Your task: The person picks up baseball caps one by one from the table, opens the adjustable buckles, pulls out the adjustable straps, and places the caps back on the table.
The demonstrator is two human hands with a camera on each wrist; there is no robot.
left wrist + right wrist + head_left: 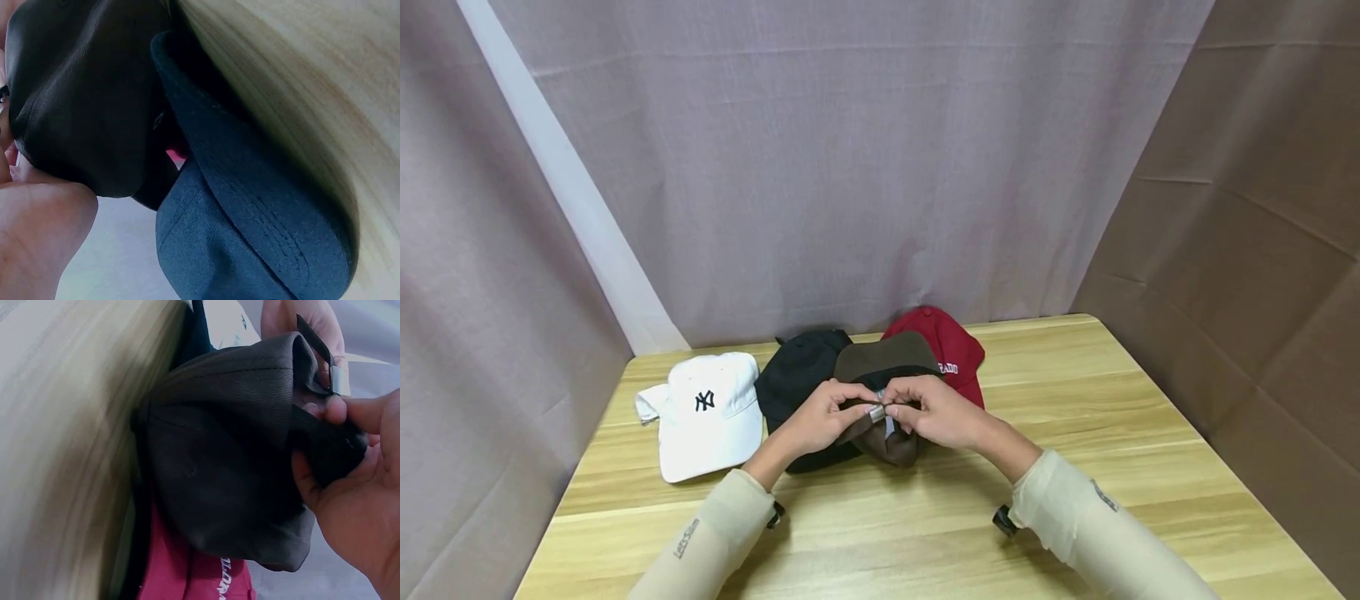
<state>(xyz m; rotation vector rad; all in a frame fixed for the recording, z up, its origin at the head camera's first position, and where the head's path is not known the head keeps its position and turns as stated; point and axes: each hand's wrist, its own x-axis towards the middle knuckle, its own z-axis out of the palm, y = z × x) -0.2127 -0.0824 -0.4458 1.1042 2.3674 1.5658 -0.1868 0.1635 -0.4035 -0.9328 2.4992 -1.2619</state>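
A brown baseball cap (887,354) stands between both hands, its brim toward the back and its rear strap facing the person. A metal buckle (338,381) shines on the strap. My left hand (822,417) pinches the strap beside the buckle. From the other side, my right hand (942,414) grips the strap between thumb and fingers, its fingertips close to the left ones. In the right wrist view the crown of the brown cap hangs beside the right palm. The left wrist view shows a dark cap (212,194) close by the brown one.
Left of the brown cap lies a black cap (797,367), partly covered by it. Farther left is a white cap (707,417) with a dark emblem. Behind to the right sits a red cap (958,350) with white letters. Curtains (880,167) surround the wooden table (1075,500).
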